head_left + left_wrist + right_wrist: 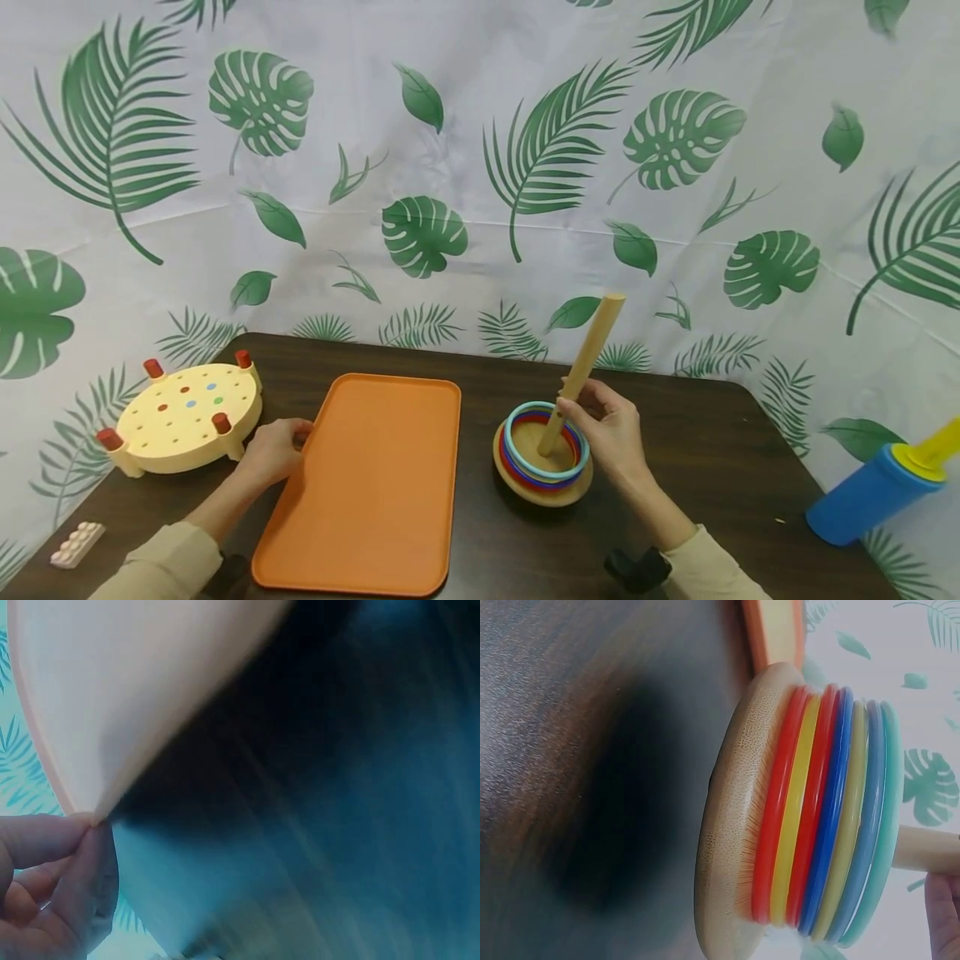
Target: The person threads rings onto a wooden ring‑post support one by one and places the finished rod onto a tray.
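A wooden ring stacker stands on the dark table: a round base [542, 492] with several coloured rings [545, 450] stacked on it and a tall peg [583, 371] that leans to the right. My right hand [603, 425] grips the peg just above the rings. In the right wrist view the base [735, 847] and the rings [821, 817] show side-on, with the peg [926, 850] at the right edge. My left hand [276, 448] pinches the left rim of an orange tray [367, 483]. The left wrist view shows fingers [52, 859] on the tray's edge [97, 712].
A yellow round peg board [187, 415] with red posts stands at the far left. A small pale block [75, 544] lies near the front left corner. A blue and yellow tube [881, 487] sits at the right edge. A leaf-print cloth hangs behind the table [712, 433].
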`<state>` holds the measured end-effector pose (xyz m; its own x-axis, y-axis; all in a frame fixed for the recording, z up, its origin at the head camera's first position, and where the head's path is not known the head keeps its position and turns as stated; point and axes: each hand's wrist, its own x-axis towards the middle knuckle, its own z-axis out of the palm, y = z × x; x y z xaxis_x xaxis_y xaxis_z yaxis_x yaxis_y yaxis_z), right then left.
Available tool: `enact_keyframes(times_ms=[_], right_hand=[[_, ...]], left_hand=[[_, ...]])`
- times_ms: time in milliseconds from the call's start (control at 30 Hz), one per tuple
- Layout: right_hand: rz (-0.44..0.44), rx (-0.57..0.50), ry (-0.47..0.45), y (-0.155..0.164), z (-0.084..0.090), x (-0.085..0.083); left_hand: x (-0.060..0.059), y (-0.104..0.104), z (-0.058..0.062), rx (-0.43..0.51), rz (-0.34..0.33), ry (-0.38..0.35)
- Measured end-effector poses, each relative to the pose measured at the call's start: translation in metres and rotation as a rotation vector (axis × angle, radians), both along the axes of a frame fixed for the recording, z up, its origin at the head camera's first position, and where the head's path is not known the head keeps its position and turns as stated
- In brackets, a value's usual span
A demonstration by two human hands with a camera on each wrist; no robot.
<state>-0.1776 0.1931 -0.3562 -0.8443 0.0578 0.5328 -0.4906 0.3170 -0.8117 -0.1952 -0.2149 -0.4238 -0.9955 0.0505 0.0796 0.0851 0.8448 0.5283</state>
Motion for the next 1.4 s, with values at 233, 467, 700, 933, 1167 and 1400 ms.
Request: enact_keyframes(times_ms=[233, 467, 700, 933, 1167, 1400], right_hand=[[-0.003, 0.007, 0.024, -0.001, 0.008, 0.0], [0.012, 0.004, 0.039, -0.002, 0.011, -0.002], [-0.012, 0.038, 0.022, -0.003, 0.012, -0.006], [-0.063, 0.114, 0.018, 0.006, -0.002, -0.024], [-0.072, 0.15, 0.0, 0.017, -0.023, -0.046], [-0.1, 0.186, -0.017, 0.019, -0.03, -0.055]], left_hand=[[-0.007, 0.027, -0.001, 0.098, -0.022, -0.059], [-0.012, 0.068, -0.006, 0.298, -0.031, -0.072], [-0.025, 0.116, -0.012, 0.443, -0.017, -0.113], [-0.038, 0.155, -0.017, 0.527, -0.047, -0.13], [-0.04, 0.181, -0.014, 0.539, -0.048, -0.145], [-0.044, 0.191, -0.012, 0.473, -0.032, -0.12]])
